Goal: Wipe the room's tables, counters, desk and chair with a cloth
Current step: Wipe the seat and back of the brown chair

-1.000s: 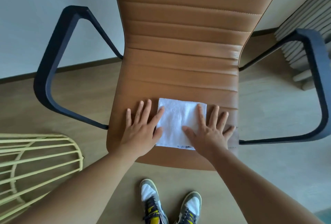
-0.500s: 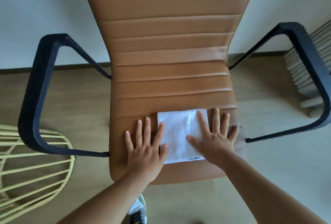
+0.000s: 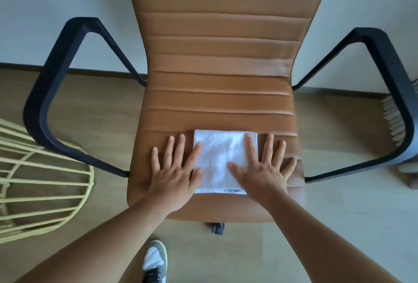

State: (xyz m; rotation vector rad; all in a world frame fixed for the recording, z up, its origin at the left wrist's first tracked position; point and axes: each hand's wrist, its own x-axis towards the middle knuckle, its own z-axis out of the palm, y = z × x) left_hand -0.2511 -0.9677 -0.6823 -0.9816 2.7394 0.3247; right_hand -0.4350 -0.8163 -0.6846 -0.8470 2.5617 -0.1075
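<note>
Chair [image 3: 217, 92]: tan-brown upholstery with horizontal stitched ribs. Armrests [image 3: 45, 92]: black. Cloth [image 3: 217, 153]: white, with a small grey-printed label at its near edge. Wire frame [image 3: 40, 183]: pale yellow. Floor [image 3: 97, 110]: light brown wood grain. Wall [image 3: 45, 0]: off-white. Shoe [image 3: 156, 260]: grey, white and yellow.

Chair seat [image 3: 217, 101]: smooth tan leather-look upholstery with stitched ribs and a slight sheen. Armrests [image 3: 52, 92]: matt black plastic. Cloth [image 3: 217, 158]: white terry, rough nap. Floor [image 3: 101, 113]: matt wood-look.

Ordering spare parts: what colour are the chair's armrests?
Black armrests, clearest in the head view.
</note>
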